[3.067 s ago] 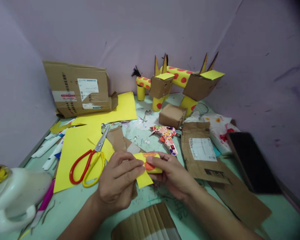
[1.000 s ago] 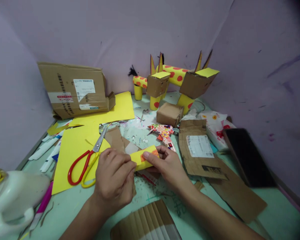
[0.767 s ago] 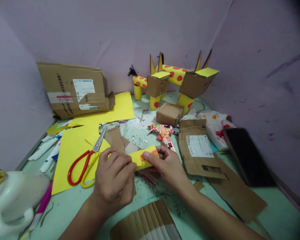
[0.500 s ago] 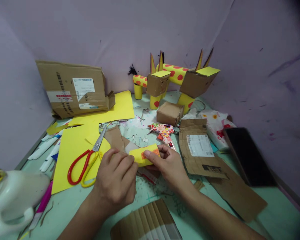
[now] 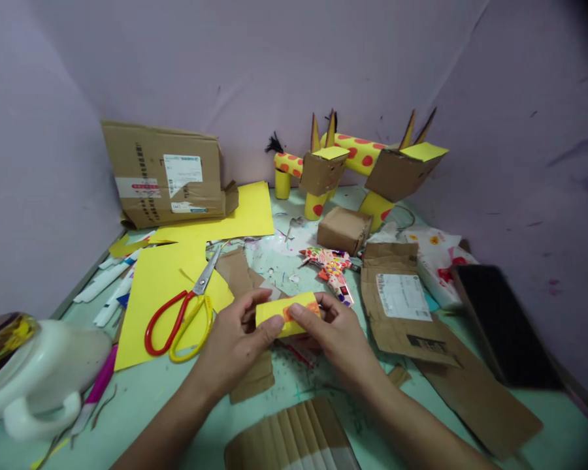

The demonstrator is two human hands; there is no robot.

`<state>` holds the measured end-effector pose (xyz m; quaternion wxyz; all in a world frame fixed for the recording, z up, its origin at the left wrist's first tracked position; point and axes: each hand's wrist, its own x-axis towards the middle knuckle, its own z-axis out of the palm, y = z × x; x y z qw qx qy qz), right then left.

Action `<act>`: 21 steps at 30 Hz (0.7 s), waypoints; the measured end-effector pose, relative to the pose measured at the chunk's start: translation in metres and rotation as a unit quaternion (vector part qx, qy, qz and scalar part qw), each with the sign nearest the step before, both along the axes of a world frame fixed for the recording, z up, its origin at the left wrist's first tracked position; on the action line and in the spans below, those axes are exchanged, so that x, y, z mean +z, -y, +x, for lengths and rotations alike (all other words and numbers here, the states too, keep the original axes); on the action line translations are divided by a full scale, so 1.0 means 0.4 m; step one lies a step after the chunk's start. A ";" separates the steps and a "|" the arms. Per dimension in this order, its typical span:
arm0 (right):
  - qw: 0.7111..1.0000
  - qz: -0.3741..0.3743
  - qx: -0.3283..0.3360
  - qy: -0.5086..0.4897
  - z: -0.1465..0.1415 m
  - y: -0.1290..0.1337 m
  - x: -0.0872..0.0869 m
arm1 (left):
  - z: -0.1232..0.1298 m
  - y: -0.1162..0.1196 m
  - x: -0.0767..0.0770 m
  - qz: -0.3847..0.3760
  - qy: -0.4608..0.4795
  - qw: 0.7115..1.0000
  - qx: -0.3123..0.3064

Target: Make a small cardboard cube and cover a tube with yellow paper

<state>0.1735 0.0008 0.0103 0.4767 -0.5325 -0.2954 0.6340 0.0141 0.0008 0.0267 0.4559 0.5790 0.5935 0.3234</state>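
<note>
Over the middle of the table, both hands hold a small rolled piece of yellow paper (image 5: 272,309) with orange colouring on its right part. My left hand (image 5: 235,343) grips the left end, its thumb pressed along the front and the fingers behind. At the right end, my right hand (image 5: 343,333) has its thumb on the orange patch and its fingers curled around the back. Scissors (image 5: 197,292) with one red and one yellow handle lie spread on a yellow sheet (image 5: 147,287), left of my left hand. Just beyond the roll is a flower-patterned glue gun (image 5: 334,264).
Two spotted yellow animals with cardboard heads (image 5: 323,175) stand at the back, near a small cardboard box (image 5: 343,230). Cut cardboard (image 5: 406,336) and a phone (image 5: 504,326) lie at right. A white mug (image 5: 73,359) is at left; corrugated cardboard (image 5: 294,437) lies in front.
My left hand has turned from a curled pinch at the roll's left end to holding it with the thumb in front. The whole view has shifted slightly.
</note>
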 end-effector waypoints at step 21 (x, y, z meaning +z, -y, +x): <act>0.990 0.081 0.110 0.041 0.014 0.005 -0.015 | 0.003 0.024 -0.011 0.242 -0.130 0.958 -0.082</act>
